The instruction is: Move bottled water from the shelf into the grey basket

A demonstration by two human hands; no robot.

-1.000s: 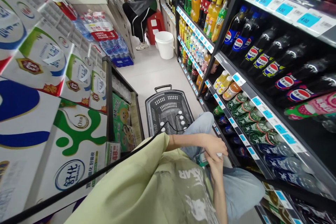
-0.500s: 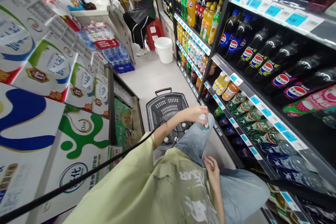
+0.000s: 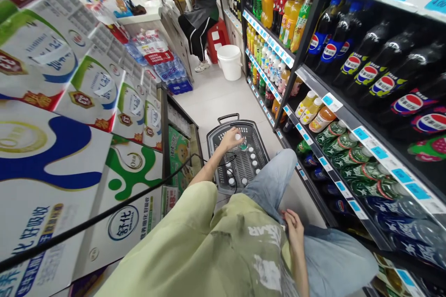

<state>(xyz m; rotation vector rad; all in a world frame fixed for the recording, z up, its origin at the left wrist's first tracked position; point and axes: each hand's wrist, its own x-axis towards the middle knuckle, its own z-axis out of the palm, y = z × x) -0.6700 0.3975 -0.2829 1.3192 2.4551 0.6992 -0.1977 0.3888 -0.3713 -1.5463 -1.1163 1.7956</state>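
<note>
My left hand (image 3: 231,139) reaches forward over a dark grey shopping basket (image 3: 260,145) on the floor. It grips a small clear bottle with a white cap (image 3: 241,141), held just inside the basket's far end. Several other white-capped bottles (image 3: 240,171) stand upright in the basket. My right hand (image 3: 293,225) rests on my jeans by the knee, fingers loosely apart and holding nothing. A black cable (image 3: 104,216) runs across my green sleeve.
Drink shelves (image 3: 334,106) line the right with cola bottles and green bottles (image 3: 343,141) at hand height. Stacked milk cartons (image 3: 69,148) wall the left. Down the aisle stand a white bucket (image 3: 230,61), water packs (image 3: 167,62) and a seated person (image 3: 200,4).
Both hands were together on the bottle by my knee. My left hand carried it forward and down to the basket, while my right hand dropped onto my leg.
</note>
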